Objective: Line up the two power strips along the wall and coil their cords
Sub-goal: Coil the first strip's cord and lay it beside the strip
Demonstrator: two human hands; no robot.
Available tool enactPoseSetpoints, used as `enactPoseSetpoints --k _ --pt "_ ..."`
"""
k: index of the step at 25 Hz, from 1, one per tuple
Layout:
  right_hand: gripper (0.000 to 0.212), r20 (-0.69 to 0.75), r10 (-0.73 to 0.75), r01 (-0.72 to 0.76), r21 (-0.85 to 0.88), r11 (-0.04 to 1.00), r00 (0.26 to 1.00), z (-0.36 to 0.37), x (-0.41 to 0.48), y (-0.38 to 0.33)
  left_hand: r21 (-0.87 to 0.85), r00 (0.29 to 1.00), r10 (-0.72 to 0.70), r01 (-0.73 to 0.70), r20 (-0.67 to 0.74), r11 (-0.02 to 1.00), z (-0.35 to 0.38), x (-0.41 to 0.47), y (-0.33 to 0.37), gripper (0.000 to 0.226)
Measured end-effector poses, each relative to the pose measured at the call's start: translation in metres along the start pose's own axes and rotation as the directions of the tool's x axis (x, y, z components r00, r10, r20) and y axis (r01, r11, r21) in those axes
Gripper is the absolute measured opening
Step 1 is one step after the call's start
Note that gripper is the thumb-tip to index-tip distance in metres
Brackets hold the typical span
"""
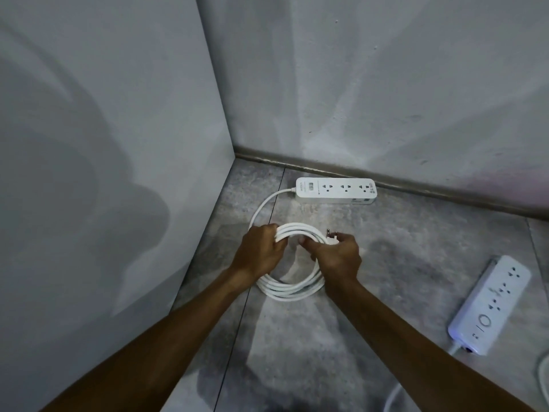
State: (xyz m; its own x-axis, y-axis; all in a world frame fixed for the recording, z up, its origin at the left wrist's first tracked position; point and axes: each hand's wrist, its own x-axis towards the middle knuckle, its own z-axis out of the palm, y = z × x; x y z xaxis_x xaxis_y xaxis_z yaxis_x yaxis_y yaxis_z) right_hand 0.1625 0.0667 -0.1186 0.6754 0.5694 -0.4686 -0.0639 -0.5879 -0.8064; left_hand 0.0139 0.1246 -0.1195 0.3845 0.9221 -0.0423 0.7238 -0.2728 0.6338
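**One strip squared to the skirting, its cord gathered in both hands**

The first power strip [335, 190] lies flat on the floor just beside the skirting [445, 190], sockets up. Its long axis runs parallel to the skirting. Its cord end points toward the room corner where the skirting ends, and the cord leaves that end in a curve away from the skirting.

That cord [292, 288] is wound into a round coil of several loops, farther out from the skirting than the strip. The left hand [261, 251] has its fingers curled round the bundled loops on the corner side of the coil. The right hand [335, 257] is closed on the loops on the opposite side, with the plug [330, 235] at its fingertips and the prongs pointing toward the skirting. The hands sit on the half of the coil nearer the skirting; the rest of it curves below the wrists. Whether the coil rests on the floor cannot be told.

The second power strip [490, 304] lies well out from the skirting, its long axis slanted to it. One end aims at the skirting and the cabled end points away, where its own cord [392, 396] trails loose.
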Motion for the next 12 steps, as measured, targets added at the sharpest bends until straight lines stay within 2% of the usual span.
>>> enactPoseSetpoints --k 2,4,8,12 --pt "0.051 0.004 0.145 -0.145 0.124 0.982 0.989 0.007 -0.003 0.004 -0.012 0.999 -0.048 0.048 -0.026 0.999 0.005 -0.002 0.001 0.021" --pt "0.038 0.015 0.173 -0.173 0.152 0.973 0.985 0.013 -0.004 0.004 -0.02 0.993 -0.106 0.105 -0.046 0.994 0.008 -0.003 0.0 0.021" --pt "0.03 0.047 -0.009 0.01 -0.017 1.0 0.999 0.026 0.001 0.004 -0.034 0.97 -0.235 0.233 -0.064 0.972 0.006 0.001 -0.006 0.021" --pt "0.026 0.119 -0.124 0.133 -0.074 0.988 0.985 0.035 0.012 -0.001 -0.021 0.956 -0.294 0.295 0.019 0.955 -0.003 0.018 -0.016 0.022"
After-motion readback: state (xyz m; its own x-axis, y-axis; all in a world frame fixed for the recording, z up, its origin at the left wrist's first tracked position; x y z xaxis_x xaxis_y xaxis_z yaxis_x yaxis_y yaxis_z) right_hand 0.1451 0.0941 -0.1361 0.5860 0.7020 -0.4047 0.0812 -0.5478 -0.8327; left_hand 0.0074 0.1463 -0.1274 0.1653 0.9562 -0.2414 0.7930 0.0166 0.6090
